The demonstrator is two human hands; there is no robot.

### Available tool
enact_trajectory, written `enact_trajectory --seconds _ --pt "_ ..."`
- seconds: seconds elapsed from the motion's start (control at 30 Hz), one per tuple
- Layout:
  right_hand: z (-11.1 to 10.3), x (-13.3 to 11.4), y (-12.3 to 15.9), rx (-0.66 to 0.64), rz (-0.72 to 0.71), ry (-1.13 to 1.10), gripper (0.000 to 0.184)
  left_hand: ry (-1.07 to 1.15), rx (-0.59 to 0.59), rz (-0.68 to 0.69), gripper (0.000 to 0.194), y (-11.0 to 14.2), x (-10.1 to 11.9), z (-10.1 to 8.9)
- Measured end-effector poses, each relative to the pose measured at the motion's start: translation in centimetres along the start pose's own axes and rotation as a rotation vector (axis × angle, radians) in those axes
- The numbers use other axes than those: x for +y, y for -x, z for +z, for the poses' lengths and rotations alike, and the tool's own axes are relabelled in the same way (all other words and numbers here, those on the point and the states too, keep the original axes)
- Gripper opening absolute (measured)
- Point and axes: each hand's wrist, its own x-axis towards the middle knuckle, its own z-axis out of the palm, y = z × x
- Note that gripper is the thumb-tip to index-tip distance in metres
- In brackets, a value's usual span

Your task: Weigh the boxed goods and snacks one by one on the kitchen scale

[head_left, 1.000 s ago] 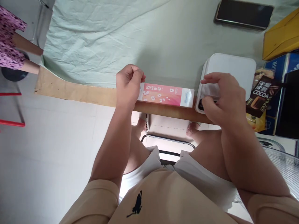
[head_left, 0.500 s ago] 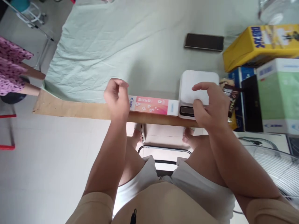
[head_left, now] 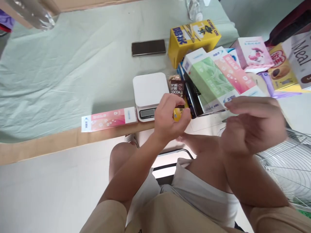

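Note:
My left hand (head_left: pixel 170 118) hovers over the right front corner of a white kitchen scale (head_left: pixel 150 89) with a small dark display. Its thumb and index finger are bent and apart, with nothing held between them. Just beyond its fingers are a brown cocoa packet (head_left: pixel 177 88) and a yellow packet (head_left: pixel 178 114), partly hidden by the hand. My right hand (head_left: pixel 254 124), somewhat blurred, is raised in front of a green and white box (head_left: pixel 211 79). Its fingers are bent, parted from the thumb, and I see nothing in them. A long pink and white box (head_left: pixel 108 119) lies left of the scale.
A black phone (head_left: pixel 148 48) lies on the green cloth (head_left: pixel 97 58) behind the scale. Right of it stand a yellow box (head_left: pixel 194 40), a pink box (head_left: pixel 254 55) and several other packages. A clear bottle (head_left: pixel 194 11) lies at the back. A wire fan guard (head_left: pixel 289 161) is at lower right.
The view has turned to the right, showing more of the packages. My left hand has gone from beside the long box to the scale's right corner; my right hand has left the scale and moved right.

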Motion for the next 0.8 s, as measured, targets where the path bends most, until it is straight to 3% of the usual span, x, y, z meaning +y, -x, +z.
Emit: enact_trajectory --seconds 0.07,0.1,0.2,0.3,0.67,0.8 --pt "-1.3 0.7 -0.4 0.059 0.051 0.041 0.022 0.065 -0.07 -0.096 0.006 -0.1 0.3 2.3" --pt "-1.9 1.1 -0.6 0.028 0.112 0.08 0.025 0.088 -0.108 -0.153 0.008 -0.3 0.4 3.1" --pt "-3.1 2.4 -1.2 -0.197 0.286 0.25 0.034 0.111 -0.201 -0.355 0.023 -0.7 0.1 4.6" --pt "-3.5 3.5 -1.2 -0.362 0.33 0.429 0.032 0.096 -0.245 -0.499 0.037 -1.0 -0.4 5.4" --pt "-3.1 1.5 -1.5 -0.585 0.394 0.484 0.03 0.11 -0.135 -0.668 0.059 -1.3 0.2 7.4" --pt "-2.7 0.8 -1.4 -0.599 0.34 0.464 0.03 0.181 -0.128 -0.727 0.048 -1.7 0.4 7.5"
